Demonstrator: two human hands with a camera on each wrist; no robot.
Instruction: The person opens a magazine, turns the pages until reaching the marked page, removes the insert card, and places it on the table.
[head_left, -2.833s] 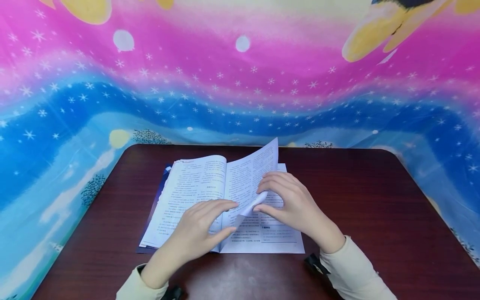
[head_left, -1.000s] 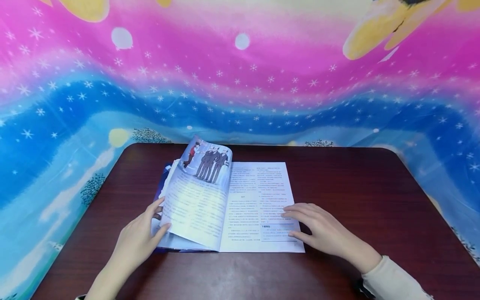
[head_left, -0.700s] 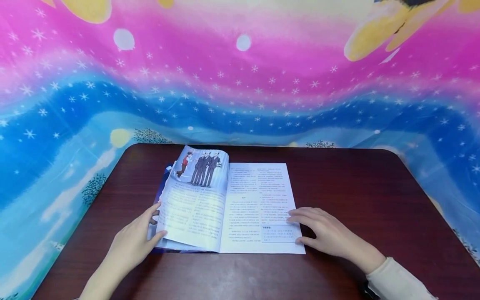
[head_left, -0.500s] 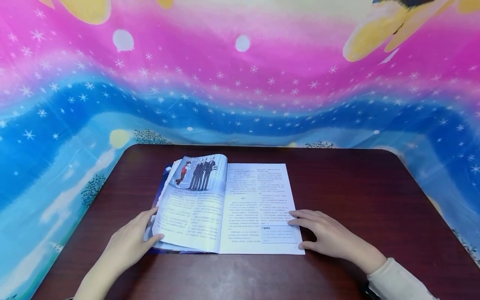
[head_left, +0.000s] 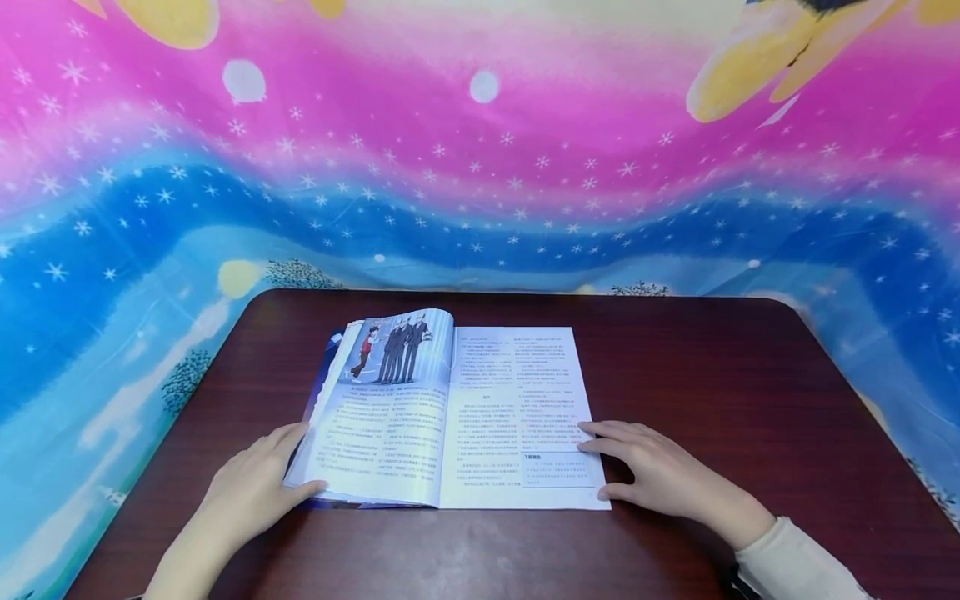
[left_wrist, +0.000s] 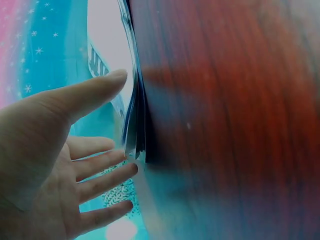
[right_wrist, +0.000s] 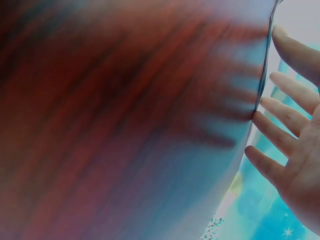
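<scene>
An open magazine (head_left: 487, 433) lies on the table. Its left page (head_left: 382, 433) carries a drawing of a figure in red facing dark-suited figures, above columns of text; the right page is all text. My left hand (head_left: 251, 479) is at the left edge, thumb on the page's lower corner and fingers extended beside the stack. In the left wrist view that hand's thumb (left_wrist: 95, 95) lies over the page edges (left_wrist: 135, 95). Along the right edge, my right hand (head_left: 652, 467) rests with straight, spread fingers; the right wrist view shows its fingertips (right_wrist: 275, 120) by the thin page edge.
The dark reddish-brown table (head_left: 720, 375) has rounded far corners. A pink and blue printed cloth (head_left: 480, 192) hangs behind and around it. Under the left pages a dark blue cover (head_left: 321, 392) sticks out.
A page that my right hand held up has gone over to the left, guided by my left hand, and now lies down. Both hands have moved apart to the magazine's outer edges.
</scene>
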